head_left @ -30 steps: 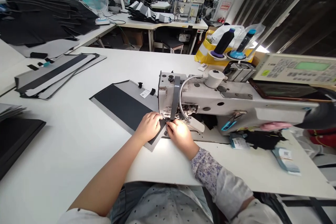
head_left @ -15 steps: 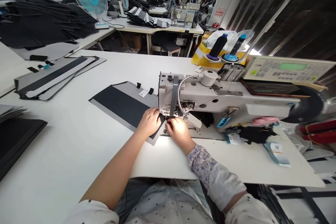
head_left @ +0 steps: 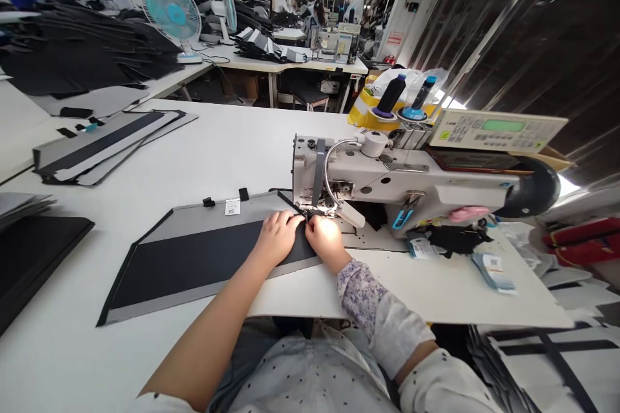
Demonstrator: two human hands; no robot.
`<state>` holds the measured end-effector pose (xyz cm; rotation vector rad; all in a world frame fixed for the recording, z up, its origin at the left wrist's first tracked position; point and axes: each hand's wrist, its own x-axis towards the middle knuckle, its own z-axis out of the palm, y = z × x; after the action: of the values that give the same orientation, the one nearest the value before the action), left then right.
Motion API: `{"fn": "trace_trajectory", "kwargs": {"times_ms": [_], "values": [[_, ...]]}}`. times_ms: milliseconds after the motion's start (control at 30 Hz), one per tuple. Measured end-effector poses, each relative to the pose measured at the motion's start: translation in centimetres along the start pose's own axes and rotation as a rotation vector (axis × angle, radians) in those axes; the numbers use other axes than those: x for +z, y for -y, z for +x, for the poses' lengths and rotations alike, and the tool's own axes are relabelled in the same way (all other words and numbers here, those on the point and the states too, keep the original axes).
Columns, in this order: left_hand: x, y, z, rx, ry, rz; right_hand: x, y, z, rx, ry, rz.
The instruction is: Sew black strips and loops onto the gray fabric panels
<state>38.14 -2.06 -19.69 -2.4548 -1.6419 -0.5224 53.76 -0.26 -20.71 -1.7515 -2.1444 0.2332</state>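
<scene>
A grey fabric panel [head_left: 194, 264] with a wide black band and dark edging lies on the table, its right end under the head of the sewing machine [head_left: 368, 173]. My left hand [head_left: 277, 237] rests on that end, fingers bent and closed together, gripping the panel just left of the needle. Close to the presser foot, my right hand [head_left: 327, 239] is closed in a pinch on the dark edging; the fingertips are partly hidden. Two black tabs and a white label [head_left: 232, 207] sit along the panel's far edge.
Similar panels [head_left: 111, 145] lie at the left, with a black stack [head_left: 39, 251] nearer. Thread cones [head_left: 391, 97] and a control box [head_left: 498, 129] stand behind the machine. Small label bundles [head_left: 494, 272] lie at the right. Beyond are a fan [head_left: 172, 10] and another table.
The panel has turned, its left end swinging toward me, so its long side runs more across the table. Both hands stay by the needle, and the head view has shifted slightly.
</scene>
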Motion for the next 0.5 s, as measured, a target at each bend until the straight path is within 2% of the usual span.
{"fn": "trace_trajectory", "kwargs": {"times_ms": [167,300,500], "values": [[0.0,-0.6,0.6,0.063,0.054,-0.065,1.0,-0.4,-0.4,-0.146,-0.073,-0.076],[-0.1,-0.2,0.9,0.041,0.027,-0.096,0.7,-0.3,-0.4,-0.184,-0.049,-0.069],[0.2,-0.7,1.1,0.065,0.064,-0.084,0.2,0.2,-0.7,-0.193,-0.041,-0.06]]}}
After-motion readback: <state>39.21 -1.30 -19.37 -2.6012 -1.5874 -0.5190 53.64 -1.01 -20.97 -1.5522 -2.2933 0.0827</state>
